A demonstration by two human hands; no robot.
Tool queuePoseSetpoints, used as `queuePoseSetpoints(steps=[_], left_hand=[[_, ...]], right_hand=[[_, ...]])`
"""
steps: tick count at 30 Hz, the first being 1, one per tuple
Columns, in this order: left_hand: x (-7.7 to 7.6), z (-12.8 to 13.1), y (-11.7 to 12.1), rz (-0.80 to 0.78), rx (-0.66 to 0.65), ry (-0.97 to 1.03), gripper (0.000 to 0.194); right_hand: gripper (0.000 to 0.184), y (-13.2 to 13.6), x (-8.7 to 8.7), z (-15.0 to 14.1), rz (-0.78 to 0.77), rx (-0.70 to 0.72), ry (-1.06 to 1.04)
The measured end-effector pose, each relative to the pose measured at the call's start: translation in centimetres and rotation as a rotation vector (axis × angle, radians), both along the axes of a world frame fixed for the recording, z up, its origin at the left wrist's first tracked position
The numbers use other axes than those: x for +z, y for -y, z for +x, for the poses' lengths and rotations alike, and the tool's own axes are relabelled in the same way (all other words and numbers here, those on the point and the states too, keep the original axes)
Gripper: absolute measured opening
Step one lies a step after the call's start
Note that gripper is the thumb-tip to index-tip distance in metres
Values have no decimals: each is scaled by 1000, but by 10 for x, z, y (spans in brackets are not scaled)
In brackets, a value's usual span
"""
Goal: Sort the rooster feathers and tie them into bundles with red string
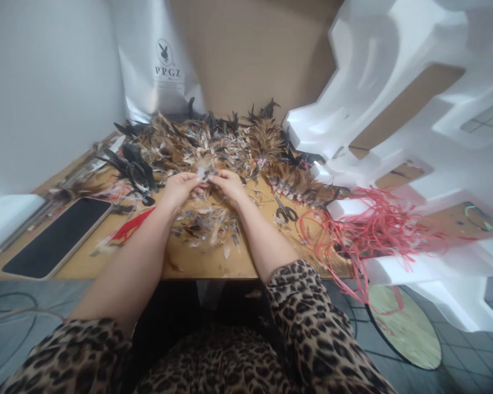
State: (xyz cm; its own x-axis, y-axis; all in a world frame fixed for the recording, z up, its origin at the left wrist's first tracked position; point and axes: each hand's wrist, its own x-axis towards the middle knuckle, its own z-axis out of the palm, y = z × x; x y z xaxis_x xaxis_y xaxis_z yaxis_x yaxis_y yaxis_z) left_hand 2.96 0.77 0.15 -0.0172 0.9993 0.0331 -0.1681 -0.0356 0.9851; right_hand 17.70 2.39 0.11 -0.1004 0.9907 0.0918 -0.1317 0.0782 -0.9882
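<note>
Both my hands meet over the middle of the wooden table (pixel 82 241). Between their fingertips is a small pale feather tuft (pixel 206 165). My left hand (pixel 181 189) pinches it from the left side, and my right hand (pixel 229 185) grips it from the right. Just beyond my fingers spreads a big heap of brown and black feathers (pixel 217 139). Loose feathers (pixel 209 224) lie scattered between my forearms. Right of my right hand rest black-handled scissors (pixel 286 212). Fine detail of the tuft is blurred.
A phone (pixel 59 238) lies at the left, near a red strip (pixel 133 225) and dark feathers (pixel 135 169). Tangled red ribbons (pixel 373 224) hang over the right edge beside white foam pieces (pixel 378 71). A silvery bag (pixel 160 60) stands behind the heap.
</note>
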Motion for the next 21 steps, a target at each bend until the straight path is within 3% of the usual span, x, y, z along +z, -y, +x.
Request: queuePoseSetpoints(steps=[7,14,21], left_hand=[[1,0,2,-34,-109,31,23],[4,2,5,-104,-121,94,19],[7,2,7,-127,-119,91,17]], right_hand=[[24,0,-3,-1,67,46,36],[24,0,-3,0,81,27,95],[21,2,-1,-3,46,64,3]])
